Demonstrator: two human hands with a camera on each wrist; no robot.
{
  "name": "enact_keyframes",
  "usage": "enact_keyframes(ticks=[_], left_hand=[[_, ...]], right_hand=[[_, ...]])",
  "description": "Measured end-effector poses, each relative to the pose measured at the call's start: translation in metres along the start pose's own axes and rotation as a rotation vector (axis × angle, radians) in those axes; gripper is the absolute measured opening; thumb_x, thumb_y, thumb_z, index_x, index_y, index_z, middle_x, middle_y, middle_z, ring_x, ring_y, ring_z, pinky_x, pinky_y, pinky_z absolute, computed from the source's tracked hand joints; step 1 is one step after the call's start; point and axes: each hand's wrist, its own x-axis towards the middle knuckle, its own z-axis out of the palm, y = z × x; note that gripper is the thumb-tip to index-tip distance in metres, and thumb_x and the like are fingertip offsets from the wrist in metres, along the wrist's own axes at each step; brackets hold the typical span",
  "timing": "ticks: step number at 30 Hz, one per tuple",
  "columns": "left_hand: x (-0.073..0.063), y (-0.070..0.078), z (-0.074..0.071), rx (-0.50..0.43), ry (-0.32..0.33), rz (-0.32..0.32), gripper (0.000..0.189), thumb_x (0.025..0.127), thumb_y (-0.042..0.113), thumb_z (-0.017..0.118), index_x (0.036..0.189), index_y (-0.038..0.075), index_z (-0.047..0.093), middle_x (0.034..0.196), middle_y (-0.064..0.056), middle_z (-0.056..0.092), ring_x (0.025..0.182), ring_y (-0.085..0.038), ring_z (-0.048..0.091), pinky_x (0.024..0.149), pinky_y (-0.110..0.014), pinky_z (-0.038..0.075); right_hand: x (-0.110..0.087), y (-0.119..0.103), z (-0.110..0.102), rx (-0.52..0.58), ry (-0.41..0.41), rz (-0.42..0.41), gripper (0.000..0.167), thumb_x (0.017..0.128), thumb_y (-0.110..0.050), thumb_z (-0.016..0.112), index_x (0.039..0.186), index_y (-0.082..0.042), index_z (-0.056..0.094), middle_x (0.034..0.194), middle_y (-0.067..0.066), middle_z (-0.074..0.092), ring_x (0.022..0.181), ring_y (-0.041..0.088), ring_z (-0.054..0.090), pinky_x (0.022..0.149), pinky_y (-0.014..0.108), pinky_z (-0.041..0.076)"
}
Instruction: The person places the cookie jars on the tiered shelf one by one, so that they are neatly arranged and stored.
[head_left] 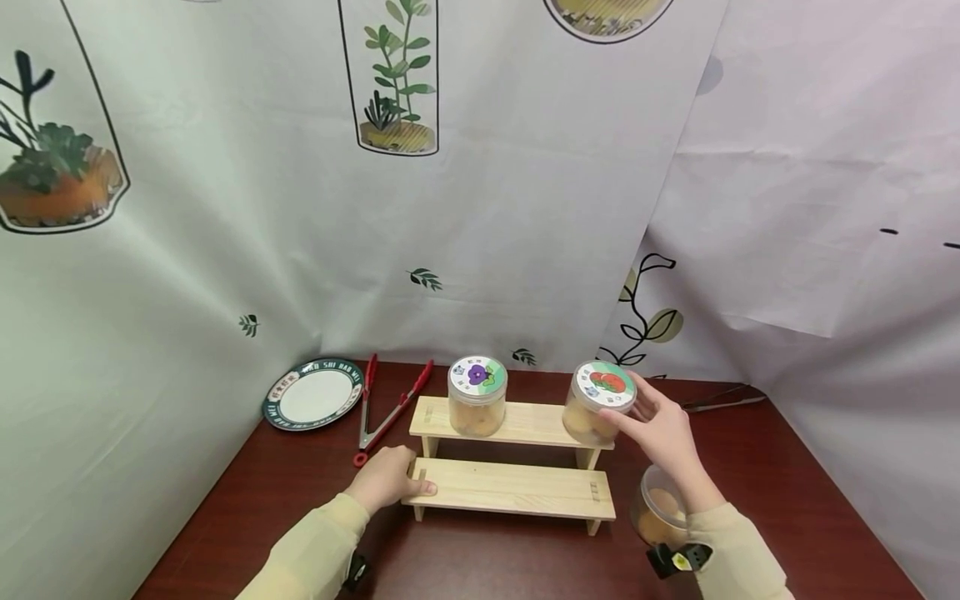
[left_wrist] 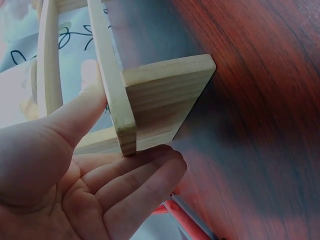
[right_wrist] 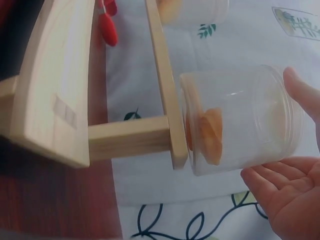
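A two-tier wooden rack point(head_left: 517, 487) stands on the table. At the left end of its lower board is my left hand point(head_left: 386, 477), thumb over the top and fingers around the end and side. My right hand point(head_left: 667, 433) grips a clear plastic jar point(head_left: 587, 417) by its lid, which carries a tomato label point(head_left: 607, 382). This jar's base is right at the right end of the upper board, and orange-brown pieces point(right_wrist: 212, 135) lie inside it. Another jar point(head_left: 477, 417), with a purple picture on its lid, stands towards the left of the upper board.
Below my right wrist, a third clear jar point(head_left: 660, 508) stands on the table, partly covered by the arm. A plate with a dark green rim point(head_left: 279, 408) and red-handled tongs point(head_left: 390, 417) lie at the back left. A printed cloth point(head_left: 525, 250) hangs behind the table.
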Motion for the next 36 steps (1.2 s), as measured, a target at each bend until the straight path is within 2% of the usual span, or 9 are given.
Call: enact_keyframes(ticks=[3, 8, 11, 21, 28, 36], left_hand=[[0.0, -0.001, 0.0, -0.002, 0.0, 0.0, 0.042, 0.07, 0.038, 0.082, 0.08, 0.0, 0.065, 0.058, -0.001, 0.049, 0.057, -0.015, 0.043, 0.055, -0.03, 0.034], [0.0, -0.001, 0.0, -0.006, 0.003, 0.001, 0.041, 0.07, 0.038, 0.082, 0.079, 0.001, 0.065, 0.058, -0.001, 0.05, 0.057, -0.015, 0.043, 0.055, -0.03, 0.034], [-0.001, -0.001, 0.001, -0.012, 0.001, 0.0, 0.041, 0.07, 0.038, 0.082, 0.078, 0.002, 0.065, 0.058, 0.0, 0.049, 0.057, -0.015, 0.043, 0.055, -0.03, 0.034], [0.0, -0.001, 0.001, 0.0, 0.005, -0.005, 0.042, 0.07, 0.039, 0.082, 0.08, 0.001, 0.065, 0.06, -0.001, 0.051, 0.058, -0.015, 0.044, 0.055, -0.03, 0.036], [0.0, 0.0, 0.0, -0.001, -0.006, -0.018, 0.043, 0.07, 0.039, 0.082, 0.082, 0.001, 0.066, 0.061, -0.002, 0.052, 0.059, -0.016, 0.046, 0.056, -0.031, 0.037], [0.0, 0.0, 0.0, -0.014, -0.006, -0.021, 0.041, 0.071, 0.038, 0.082, 0.08, 0.001, 0.065, 0.059, -0.002, 0.05, 0.057, -0.016, 0.044, 0.055, -0.03, 0.035]], right_hand=[[0.002, -0.004, 0.005, 0.01, -0.015, -0.003, 0.083, 0.078, -0.033, 0.078, 0.145, -0.006, 0.036, 0.14, 0.017, 0.047, 0.125, 0.028, 0.05, 0.086, 0.012, 0.042], [0.003, -0.01, 0.012, 0.01, -0.041, -0.01, 0.083, 0.078, -0.031, 0.079, 0.144, -0.004, 0.037, 0.14, 0.018, 0.046, 0.123, 0.03, 0.051, 0.092, 0.03, 0.045], [0.004, -0.01, 0.015, 0.014, -0.048, -0.028, 0.08, 0.078, -0.03, 0.079, 0.143, -0.005, 0.04, 0.139, 0.018, 0.048, 0.122, 0.03, 0.052, 0.093, 0.035, 0.044], [0.01, -0.011, 0.024, 0.01, -0.064, -0.052, 0.078, 0.076, -0.033, 0.08, 0.141, -0.009, 0.044, 0.135, 0.016, 0.053, 0.121, 0.028, 0.054, 0.093, 0.034, 0.045], [0.011, -0.011, 0.026, -0.017, -0.057, -0.051, 0.079, 0.076, -0.033, 0.08, 0.141, -0.005, 0.043, 0.135, 0.02, 0.052, 0.121, 0.032, 0.053, 0.093, 0.038, 0.044], [0.013, -0.01, 0.026, -0.021, -0.055, -0.047, 0.079, 0.076, -0.032, 0.08, 0.141, -0.005, 0.043, 0.136, 0.02, 0.051, 0.121, 0.032, 0.053, 0.093, 0.037, 0.044]])
